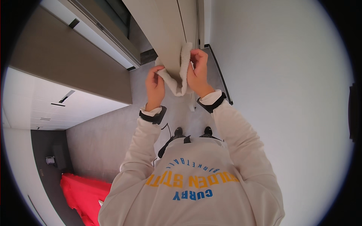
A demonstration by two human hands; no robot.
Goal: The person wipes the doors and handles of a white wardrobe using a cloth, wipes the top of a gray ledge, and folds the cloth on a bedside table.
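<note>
A cream, fluffy cloth is wrapped in a U shape around the near edge of a beige door panel. On the panel's left side, my left hand pinches one end of the cloth between thumb and fingers. Against the right face, my right hand presses the other end, which sticks up above my fingers. The middle of the cloth hangs between the two hands, below the panel's edge. Parts of my fingertips are hidden behind the cloth.
A white wall rises close on the right, with a dark baseboard. At left stand a brown panel and white cabinet fronts. Something red lies at lower left. Grey floor shows around my feet.
</note>
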